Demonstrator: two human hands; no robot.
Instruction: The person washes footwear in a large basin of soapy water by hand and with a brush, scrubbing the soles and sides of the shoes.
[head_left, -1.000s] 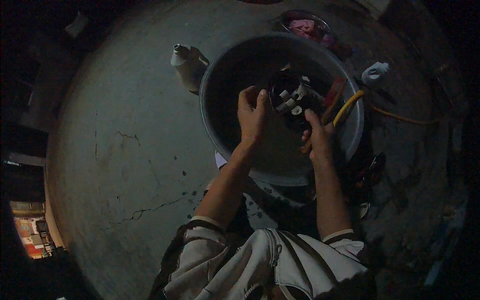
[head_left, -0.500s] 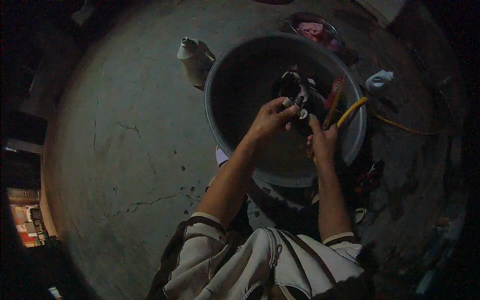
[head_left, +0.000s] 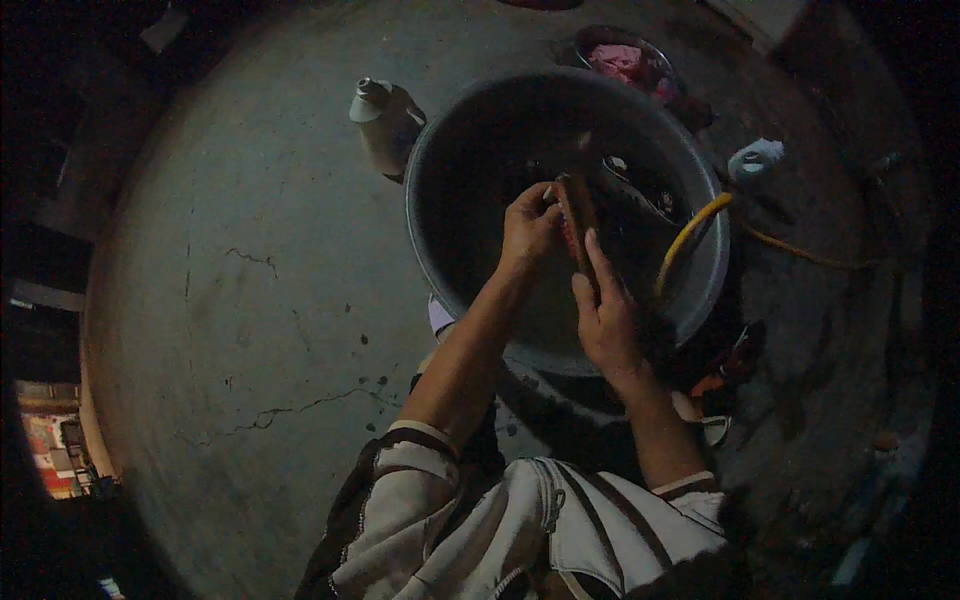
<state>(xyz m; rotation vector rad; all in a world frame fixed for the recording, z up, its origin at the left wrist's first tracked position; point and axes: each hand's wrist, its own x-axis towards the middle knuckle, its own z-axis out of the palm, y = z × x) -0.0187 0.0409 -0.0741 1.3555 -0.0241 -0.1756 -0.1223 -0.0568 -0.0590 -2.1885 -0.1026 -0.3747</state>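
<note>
Hands (head_left: 530, 230) (head_left: 608, 328) within tub rim (head_left: 413, 228): right around brush (head_left: 580, 215), left curled, its hold unclear.

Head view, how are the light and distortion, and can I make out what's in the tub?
Head view: dim, nearly black in the corners; head view: the fisheye lens bows the floor at its left edge; head view: the grey tub is dark inside, so its dark contents are hard to identify.

Matt plastic-looking basin (head_left: 450, 240); over it, wood-like brush (head_left: 581, 215); left of it, smooth plastic-looking bottle (head_left: 384, 132); around it, rough concrete floor (head_left: 270, 310)
</note>
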